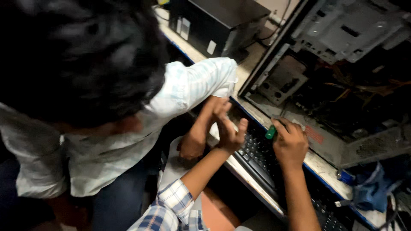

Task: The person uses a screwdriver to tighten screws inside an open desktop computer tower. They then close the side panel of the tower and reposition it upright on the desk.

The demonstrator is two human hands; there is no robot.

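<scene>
My right hand (291, 144) is closed around a green-handled screwdriver (270, 131), whose shaft points up toward the lower edge of an open computer case (299, 77). My left hand (230, 133), on a plaid-sleeved arm, is held up with thumb and fingers apart and nothing visible in it. It touches a co-worker's forearm (201, 128). Both hands hover over a black keyboard (257, 160) on the desk edge.
A co-worker in a white shirt (188, 87) sits close at the left, with dark hair filling the upper left. A black computer tower (218, 21) stands at the back. A blue cloth bundle (368, 190) and cables lie at the right on the blue-edged desk (319, 164).
</scene>
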